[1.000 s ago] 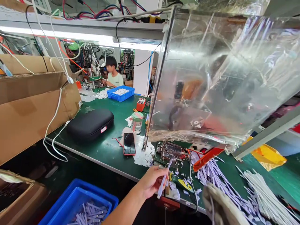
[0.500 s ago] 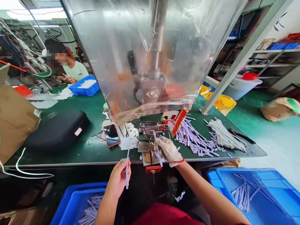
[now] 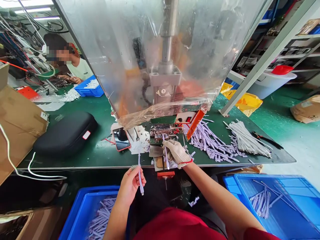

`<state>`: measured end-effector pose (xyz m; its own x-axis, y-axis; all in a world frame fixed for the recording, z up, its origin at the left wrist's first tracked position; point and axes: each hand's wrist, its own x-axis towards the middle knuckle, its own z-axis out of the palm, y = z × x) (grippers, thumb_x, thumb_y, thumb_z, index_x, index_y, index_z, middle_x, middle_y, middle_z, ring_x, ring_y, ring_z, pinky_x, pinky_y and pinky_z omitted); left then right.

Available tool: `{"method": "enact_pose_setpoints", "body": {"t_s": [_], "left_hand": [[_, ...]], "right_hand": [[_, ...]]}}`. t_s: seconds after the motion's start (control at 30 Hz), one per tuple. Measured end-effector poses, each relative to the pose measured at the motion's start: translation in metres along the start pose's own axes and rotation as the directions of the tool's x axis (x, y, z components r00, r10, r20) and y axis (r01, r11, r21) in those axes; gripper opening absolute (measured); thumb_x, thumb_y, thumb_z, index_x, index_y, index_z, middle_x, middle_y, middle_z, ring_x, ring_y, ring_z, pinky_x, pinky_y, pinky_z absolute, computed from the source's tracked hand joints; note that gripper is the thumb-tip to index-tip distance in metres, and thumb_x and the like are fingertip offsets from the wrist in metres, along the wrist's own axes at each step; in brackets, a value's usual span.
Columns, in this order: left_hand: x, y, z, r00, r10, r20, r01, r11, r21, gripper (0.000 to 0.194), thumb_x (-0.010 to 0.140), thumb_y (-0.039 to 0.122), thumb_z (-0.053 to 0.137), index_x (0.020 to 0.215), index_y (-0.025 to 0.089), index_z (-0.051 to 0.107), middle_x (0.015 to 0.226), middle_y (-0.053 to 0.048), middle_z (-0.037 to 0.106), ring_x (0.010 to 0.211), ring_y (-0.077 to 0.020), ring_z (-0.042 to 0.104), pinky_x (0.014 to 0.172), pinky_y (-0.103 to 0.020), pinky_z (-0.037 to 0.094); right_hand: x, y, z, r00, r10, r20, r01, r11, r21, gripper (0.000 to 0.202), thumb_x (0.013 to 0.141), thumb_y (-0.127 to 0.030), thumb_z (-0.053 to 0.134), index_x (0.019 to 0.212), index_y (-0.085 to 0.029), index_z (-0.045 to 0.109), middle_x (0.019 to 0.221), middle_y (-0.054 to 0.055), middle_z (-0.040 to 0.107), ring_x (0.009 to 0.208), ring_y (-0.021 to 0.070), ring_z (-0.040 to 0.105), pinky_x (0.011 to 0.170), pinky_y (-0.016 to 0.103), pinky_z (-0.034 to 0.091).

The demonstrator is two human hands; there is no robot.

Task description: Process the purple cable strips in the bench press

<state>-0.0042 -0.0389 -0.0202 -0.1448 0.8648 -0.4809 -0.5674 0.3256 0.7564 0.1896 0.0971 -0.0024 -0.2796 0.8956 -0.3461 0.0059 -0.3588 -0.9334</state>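
Note:
My bare left hand [image 3: 132, 181], in front of the bench edge, pinches a short lilac cable [image 3: 140, 176] upright, with a small connector at its lower end. My right hand [image 3: 177, 153], in a white knit glove with a red cuff, is closed on another lilac cable [image 3: 166, 158]. The upper end of that cable lies at a small metal mould [image 3: 162, 133] beneath the press. A flat metal blade [image 3: 156, 151] lies by my gloved fingers, its handle out of clear view.
A press behind a film-wrapped clear shield [image 3: 120, 83] stands ahead. Lilac cables [image 3: 208, 141] and white cables [image 3: 247, 138] lie right, near pliers [image 3: 267, 140]. A phone [image 3: 121, 139] and black case [image 3: 65, 133] lie left. Blue bins [image 3: 77, 206] flank me. A co-worker [image 3: 78, 68] sits far left.
The view has shifted slightly. My right hand has moved a little toward the mould, and its cable hangs straighter. My left hand still holds its cable, now tilted slightly differently.

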Motion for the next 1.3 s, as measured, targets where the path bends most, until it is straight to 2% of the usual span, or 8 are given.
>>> {"method": "enact_pose_setpoints", "body": {"t_s": [0.27,0.6,0.77,0.93,1.03,1.17,1.23,1.3], "left_hand": [[0.001,0.002,-0.001,0.999,0.017,0.051,-0.018,0.999,0.037,0.031,0.072,0.041,0.081,0.078,0.015,0.065,0.055,0.004,0.058,0.048,-0.011,0.059,0.044,-0.02,0.045],[0.007,0.038,0.017,0.974,0.017,0.227,-0.115,0.897,0.427,0.029,0.081,0.044,0.072,0.082,0.015,0.066,0.059,0.003,0.06,0.042,-0.008,0.052,0.039,-0.017,0.038],[0.013,0.053,0.031,0.952,-0.007,0.306,-0.211,0.71,0.672,0.03,0.084,0.044,0.068,0.073,0.016,0.061,0.058,0.002,0.058,0.046,-0.0097,0.052,0.043,-0.02,0.039],[0.014,0.061,0.045,0.892,-0.162,0.422,-0.305,0.473,0.827,0.031,0.09,0.046,0.059,0.078,0.018,0.059,0.07,0.0,0.063,0.056,-0.0124,0.055,0.051,-0.023,0.041],[0.008,0.062,0.055,0.831,-0.165,0.531,-0.457,0.343,0.821,0.034,0.095,0.045,0.053,0.073,0.019,0.056,0.062,0.003,0.056,0.056,-0.0122,0.047,0.054,-0.024,0.037],[-0.001,0.068,0.049,0.737,-0.23,0.635,-0.561,0.316,0.766,0.027,0.092,0.042,0.059,0.078,0.02,0.066,0.07,0.0,0.061,0.068,-0.0156,0.051,0.064,-0.026,0.04],[0.0,0.074,0.033,0.783,-0.179,0.596,-0.493,0.404,0.77,0.022,0.086,0.042,0.068,0.084,0.02,0.071,0.074,-0.002,0.064,0.07,-0.0162,0.052,0.065,-0.025,0.041],[0.006,0.078,0.012,0.89,-0.026,0.455,-0.343,0.617,0.708,0.024,0.082,0.044,0.072,0.081,0.02,0.069,0.061,0.002,0.055,0.055,-0.0118,0.044,0.052,-0.022,0.036]], "right_hand": [[0.004,0.002,-0.002,1.0,-0.012,0.014,0.012,1.0,-0.015,0.03,0.084,-0.047,0.059,0.073,-0.019,0.054,0.056,0.001,0.065,0.03,0.0087,0.047,0.027,0.019,0.034],[-0.003,-0.02,-0.012,0.997,-0.002,0.073,0.023,0.956,-0.291,0.033,0.089,-0.048,0.056,0.073,-0.02,0.053,0.054,0.001,0.063,0.036,0.0123,0.052,0.034,0.023,0.039],[-0.032,-0.063,-0.035,0.912,-0.312,0.267,0.408,0.614,-0.676,0.038,0.091,-0.055,0.055,0.086,-0.019,0.066,0.072,0.002,0.067,0.062,0.0139,0.061,0.058,0.023,0.042],[-0.063,-0.074,-0.039,0.775,-0.186,0.604,0.624,0.378,-0.684,0.027,0.093,-0.043,0.057,0.091,-0.02,0.071,0.082,0.002,0.068,0.069,0.0132,0.06,0.061,0.022,0.038],[-0.082,-0.063,-0.038,0.771,-0.134,0.622,0.588,0.523,-0.617,0.027,0.095,-0.039,0.056,0.084,-0.018,0.07,0.072,0.001,0.066,0.063,0.0102,0.058,0.058,0.02,0.039],[-0.114,-0.052,-0.053,0.825,0.031,0.564,0.315,0.803,-0.505,0.029,0.092,-0.042,0.058,0.082,-0.017,0.068,0.065,-0.002,0.064,0.054,0.0081,0.058,0.051,0.016,0.041],[-0.125,-0.05,-0.076,0.855,0.056,0.515,0.228,0.851,-0.473,0.03,0.093,-0.042,0.055,0.082,-0.016,0.067,0.066,0.0,0.065,0.053,0.0092,0.059,0.049,0.017,0.042],[-0.126,-0.047,-0.113,0.937,0.005,0.35,0.2,0.812,-0.548,0.034,0.096,-0.042,0.048,0.083,-0.016,0.066,0.068,0.001,0.065,0.055,0.0109,0.059,0.05,0.019,0.042]]}}
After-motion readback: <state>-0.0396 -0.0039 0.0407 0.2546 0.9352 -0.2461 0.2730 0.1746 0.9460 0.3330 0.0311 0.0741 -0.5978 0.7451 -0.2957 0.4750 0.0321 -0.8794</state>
